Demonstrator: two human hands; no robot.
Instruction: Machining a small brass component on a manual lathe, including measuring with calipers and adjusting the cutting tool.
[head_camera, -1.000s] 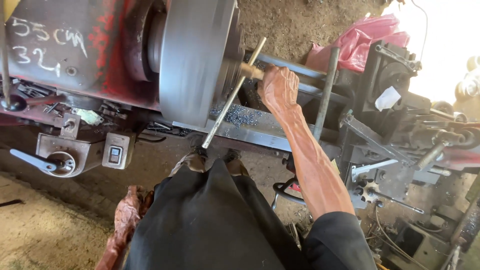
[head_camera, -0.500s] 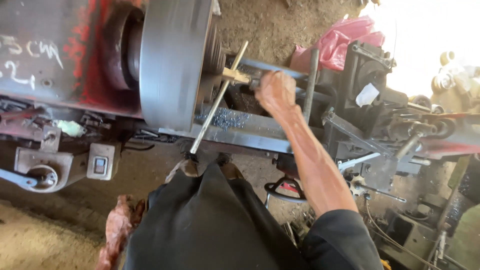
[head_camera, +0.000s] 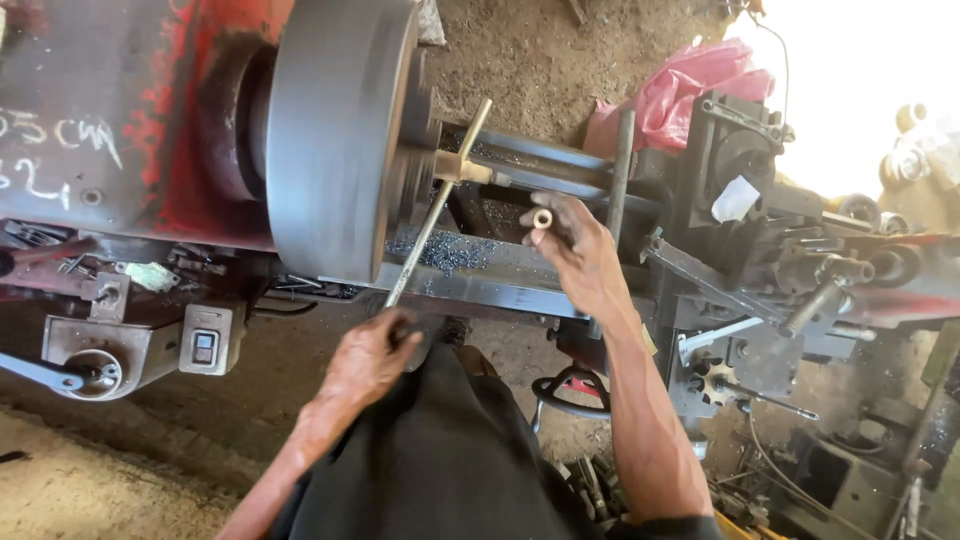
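Note:
I look down on an old lathe with a large round grey chuck (head_camera: 340, 130). A long steel bar (head_camera: 437, 200) runs crosswise through a key set in the chuck's face. My left hand (head_camera: 368, 355) grips the bar's lower end. My right hand (head_camera: 578, 250) is off the chuck, in front of it over the bed. It pinches a small short metal tube (head_camera: 542, 217) between its fingertips. Metal chips lie on the bed (head_camera: 470, 290) beneath the chuck.
The red-and-grey headstock (head_camera: 120, 120) fills the upper left, with a switch box (head_camera: 205, 347) and a lever (head_camera: 40, 372) below it. The tool carriage (head_camera: 745, 170) stands to the right, a pink bag (head_camera: 680, 95) behind it. The floor is dirt, with scrap parts at lower right.
My right hand has come off the key at the chuck and now holds a small tube away from it. My left hand has come up and gripped the bar's lower end.

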